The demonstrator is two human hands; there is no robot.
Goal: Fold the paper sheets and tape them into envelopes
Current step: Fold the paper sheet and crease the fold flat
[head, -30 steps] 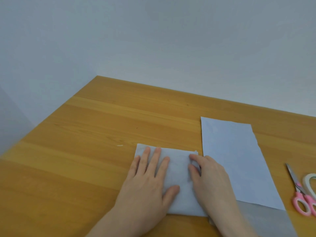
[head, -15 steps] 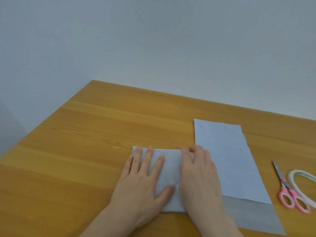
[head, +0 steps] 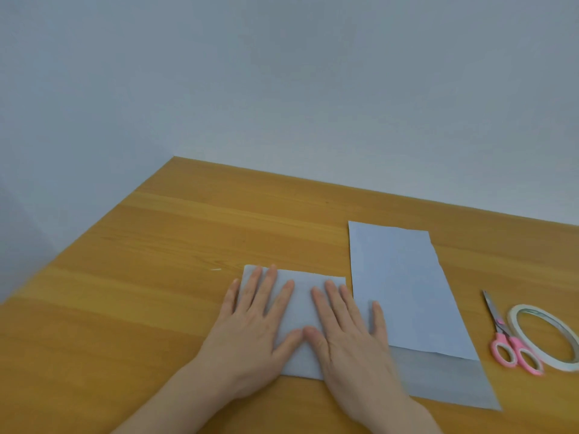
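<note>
- Folded sheet [head: 297,296], near centre: left hand [head: 250,333] and right hand [head: 347,339] flat, fingers straight, pressing creases.
- Spare sheet [head: 404,292], right: awaiting folding.
- Scissors [head: 504,339], tape roll [head: 545,336], far right: within reach for taping.

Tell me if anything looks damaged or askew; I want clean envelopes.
The unfolded paper sheet has a ragged, uneven right edge, as if torn rather than cut. The folded sheet looks neat.

I see a wood table [head: 156,308] w/ a folded paper sheet [head: 300,308] near centre, a long flat sheet [head: 404,292] just right of it, then pink-handled scissors [head: 501,336] and a tape roll [head: 545,336] touching at far right.
</note>
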